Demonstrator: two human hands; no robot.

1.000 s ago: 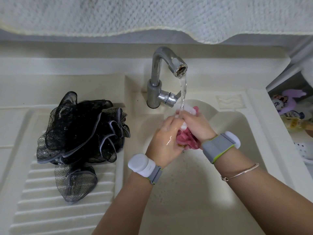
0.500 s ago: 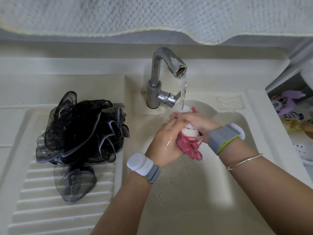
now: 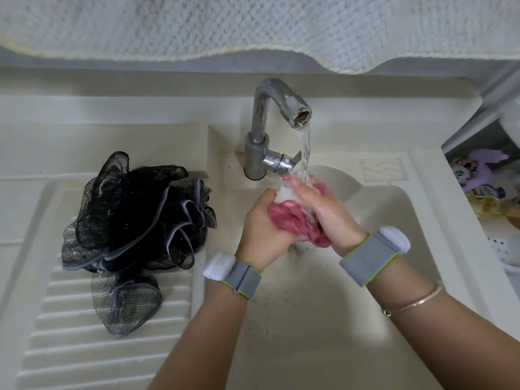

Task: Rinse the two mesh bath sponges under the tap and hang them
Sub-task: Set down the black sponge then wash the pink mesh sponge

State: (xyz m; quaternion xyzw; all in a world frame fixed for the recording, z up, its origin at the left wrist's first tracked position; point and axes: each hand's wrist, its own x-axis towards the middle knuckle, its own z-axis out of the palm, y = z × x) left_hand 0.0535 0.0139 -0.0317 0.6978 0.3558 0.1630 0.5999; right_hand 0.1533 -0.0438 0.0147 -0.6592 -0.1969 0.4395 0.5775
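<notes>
A pink and white mesh sponge (image 3: 292, 218) is squeezed between both hands under the running tap (image 3: 281, 108). My left hand (image 3: 261, 226) grips it from the left with curled fingers. My right hand (image 3: 323, 209) lies over it from the right, fingers fairly straight, pressing it, with the water stream falling on them. A black and grey mesh sponge (image 3: 135, 220) lies loose on the ribbed drainboard (image 3: 70, 333) to the left, untouched.
The cream sink basin (image 3: 309, 319) lies below the hands. A white towel (image 3: 253, 23) hangs across the top. On the right, a shelf holds bottles and a purple item (image 3: 484, 170).
The right hand has slid forward over the pink sponge and its fingers have straightened under the stream. More of the sponge now shows between the hands. The black sponge has not moved.
</notes>
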